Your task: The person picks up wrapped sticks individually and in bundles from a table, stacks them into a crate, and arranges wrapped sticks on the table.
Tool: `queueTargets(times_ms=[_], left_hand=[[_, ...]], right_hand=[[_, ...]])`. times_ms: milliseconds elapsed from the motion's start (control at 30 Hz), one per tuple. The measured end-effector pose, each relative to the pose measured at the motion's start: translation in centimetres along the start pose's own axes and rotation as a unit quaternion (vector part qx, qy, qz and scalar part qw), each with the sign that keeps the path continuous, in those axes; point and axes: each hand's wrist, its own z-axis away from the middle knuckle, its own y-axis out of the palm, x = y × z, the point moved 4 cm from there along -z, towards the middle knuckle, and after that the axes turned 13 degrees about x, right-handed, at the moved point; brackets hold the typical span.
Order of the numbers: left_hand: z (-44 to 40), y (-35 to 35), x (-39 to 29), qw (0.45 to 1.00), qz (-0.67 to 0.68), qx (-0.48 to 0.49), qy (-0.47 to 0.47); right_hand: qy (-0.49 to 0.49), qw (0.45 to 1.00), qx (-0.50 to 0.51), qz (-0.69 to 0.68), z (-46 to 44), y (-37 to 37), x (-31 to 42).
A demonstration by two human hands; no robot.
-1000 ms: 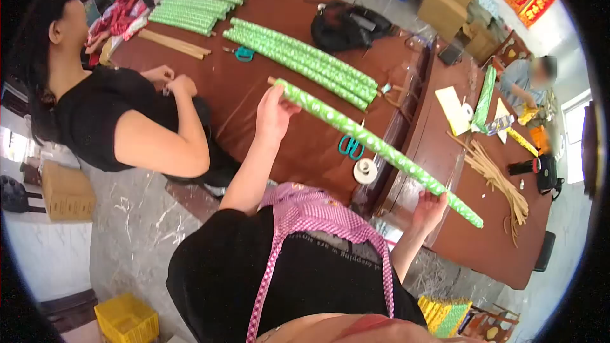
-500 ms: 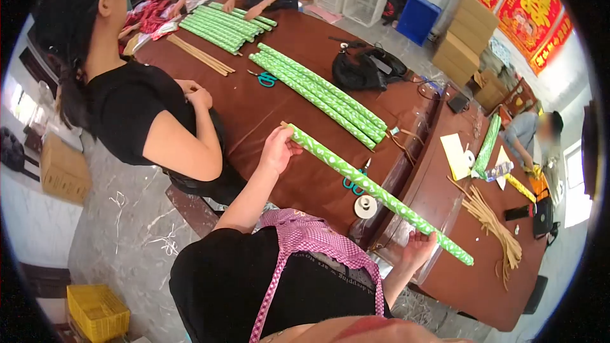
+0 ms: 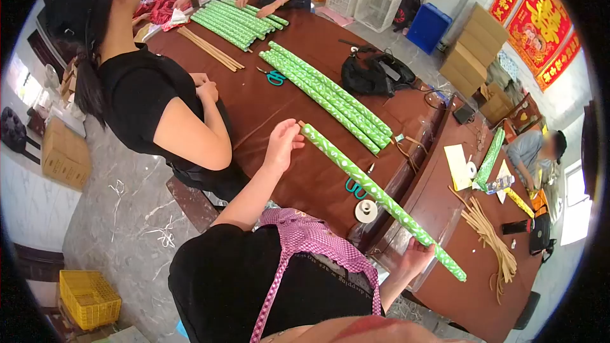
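The right hand is grasping the green roll toward its lower end, supporting it from beneath; the left hand is half curled just beside the upper end of the roll, where a thin stick comes out, and I cannot tell if the fingers touch there. The roll, which has a white pattern, is held slantwise in front of the person, above the brown table. Partly hidden under the roll are blue scissors, and near its lower-left side is a white tape roll. On the far side of the roll there is a bundle of patterned tubes, and farther from it, a black bag. To the right of the roll, tan strips are spread. To the left of the roll is a co-worker in black, with hands close together.
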Motion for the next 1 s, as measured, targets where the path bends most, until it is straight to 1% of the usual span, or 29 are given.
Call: queueTargets(times_ms=[33, 100, 133, 167, 233, 300, 367, 400, 433, 500, 567, 600, 700, 733, 1000], left_hand=[[0.0, 0.1, -0.3, 1.000, 0.001, -0.002, 0.001], [0.5, 0.5, -2.6, 0.989, -0.060, -0.032, 0.129], [1.1, 1.4, -4.2, 0.985, -0.030, -0.016, 0.167], [1.9, 2.6, -6.0, 0.979, 0.020, 0.041, 0.201], [4.1, 5.6, -10.1, 0.941, 0.071, 0.158, 0.290], [7.1, 8.2, -13.9, 0.865, 0.081, 0.319, 0.380], [10.6, 10.5, -17.5, 0.773, 0.071, 0.457, 0.434], [11.9, 11.3, -19.4, 0.693, 0.039, 0.556, 0.457], [13.1, 12.2, -20.9, 0.599, 0.008, 0.647, 0.472], [16.2, 13.4, -21.4, 0.614, 0.149, 0.544, 0.552], [17.2, 14.1, -22.7, 0.516, 0.169, 0.626, 0.560], [17.8, 14.4, -23.1, 0.501, 0.182, 0.642, 0.551], [18.6, 14.9, -23.5, 0.504, 0.202, 0.648, 0.534], [18.8, 14.8, -23.4, 0.516, 0.216, 0.639, 0.528], [19.1, 14.9, -23.3, 0.511, 0.241, 0.635, 0.527]], right_hand=[[0.001, 1.000, 0.001, 0.001, 0.0, -0.1, -0.1], [-0.030, 1.000, 0.007, 0.001, 0.2, -0.4, 0.3], [-0.026, 1.000, 0.007, 0.008, 0.3, -0.7, 0.4], [-0.036, 0.999, 0.009, 0.007, 0.2, -0.9, 0.4], [-0.040, 0.999, 0.014, 0.011, 0.0, -1.3, 0.1], [-0.037, 0.999, 0.034, 0.009, -0.1, -1.8, 0.0], [-0.037, 0.998, 0.038, 0.028, 0.4, -0.5, -0.1], [-0.042, 0.997, 0.041, 0.041, 0.6, 0.0, -0.2], [-0.043, 0.997, 0.037, 0.043, 0.6, 0.2, -0.2], [-0.030, 0.998, 0.050, 0.021, 0.5, 0.4, -0.5], [-0.029, 0.998, 0.047, 0.029, 0.3, 0.6, -0.6], [-0.028, 0.998, 0.048, 0.029, 0.4, 0.8, -0.6], [-0.023, 0.999, 0.040, 0.027, 0.8, 1.1, -0.7], [-0.023, 0.999, 0.031, 0.038, 1.2, 1.4, -0.7], [-0.014, 0.998, 0.026, 0.056, 1.4, 1.0, -0.9]])
